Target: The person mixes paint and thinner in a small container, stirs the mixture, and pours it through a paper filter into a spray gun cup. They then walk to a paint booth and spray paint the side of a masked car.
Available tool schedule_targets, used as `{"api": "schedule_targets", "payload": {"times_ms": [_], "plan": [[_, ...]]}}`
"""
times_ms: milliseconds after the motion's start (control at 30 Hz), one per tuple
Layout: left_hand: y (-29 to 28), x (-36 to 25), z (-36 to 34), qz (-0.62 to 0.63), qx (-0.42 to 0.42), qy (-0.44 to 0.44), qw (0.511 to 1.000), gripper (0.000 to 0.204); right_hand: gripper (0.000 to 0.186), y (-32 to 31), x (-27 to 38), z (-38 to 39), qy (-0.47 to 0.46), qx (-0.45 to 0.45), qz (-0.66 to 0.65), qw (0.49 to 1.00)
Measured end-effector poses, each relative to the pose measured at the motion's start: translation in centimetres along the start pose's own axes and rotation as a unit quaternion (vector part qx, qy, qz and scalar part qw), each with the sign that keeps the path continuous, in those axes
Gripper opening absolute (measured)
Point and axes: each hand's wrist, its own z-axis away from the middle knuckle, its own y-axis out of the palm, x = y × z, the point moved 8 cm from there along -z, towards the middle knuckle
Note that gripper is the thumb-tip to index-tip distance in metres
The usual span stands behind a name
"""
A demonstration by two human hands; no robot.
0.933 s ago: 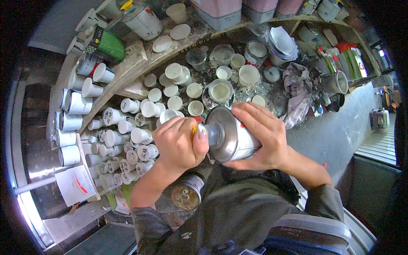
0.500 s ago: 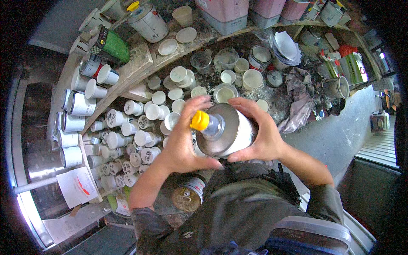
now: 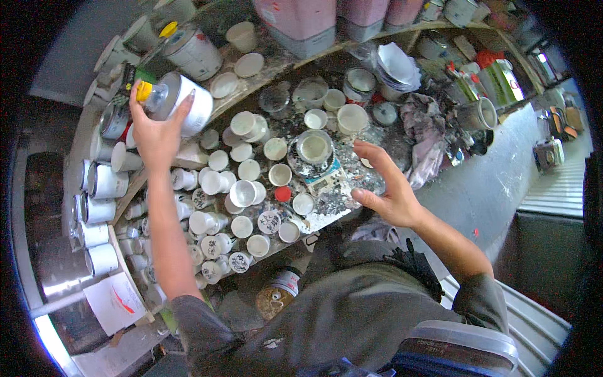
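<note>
My left hand point(image 3: 157, 132) grips a white can point(image 3: 195, 107) with a clear spout and yellow cap point(image 3: 148, 93), raised by the upper-left shelf. My right hand point(image 3: 386, 188) is open with fingers apart over the worktable, holding nothing. It is near a paint-spattered scale point(image 3: 324, 177), on which a pale cup point(image 3: 314, 148) stands inside a dirty ring or dish. A red lid point(image 3: 282, 193) lies among several white cups point(image 3: 243, 193) left of the scale. Whether the can rests on the shelf is unclear.
A wooden shelf curves around the back and left, bearing pink containers point(image 3: 295, 25) and several tins point(image 3: 100, 232). A crumpled rag point(image 3: 427, 144) and stacked paper funnels point(image 3: 396, 66) lie to the right. A dark tin point(image 3: 276, 295) sits below the table edge.
My left hand has carried the can from in front of me up and left to the shelf. My right hand has let go of it and now hangs open, revealing the scale.
</note>
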Motion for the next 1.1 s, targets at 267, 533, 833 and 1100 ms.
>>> {"api": "schedule_targets", "payload": {"times_ms": [267, 533, 833, 1100], "plan": [[5.8, 4.7, -1.4, -0.234, -0.046, 0.059, 0.969, 0.101, 0.06, -3.4, -2.7, 3.9, 0.052, -0.066, 0.032, 0.996], [5.3, 2.9, 1.3, -0.325, -0.204, 0.106, 0.917, 0.113, 0.041, -10.0, -5.7, 6.6, 0.104, -0.102, 0.071, 0.987], [10.9, -8.5, 16.1, -0.132, -0.089, 0.209, 0.965, 0.078, 0.03, -34.2, -17.2, -5.2, 0.149, -0.083, 0.331, 0.928], [27.4, -26.1, 32.8, 0.235, 0.297, 0.081, 0.922, 0.048, 0.043, -32.6, -36.4, -15.8, 0.28, 0.325, 0.501, 0.752]]}}
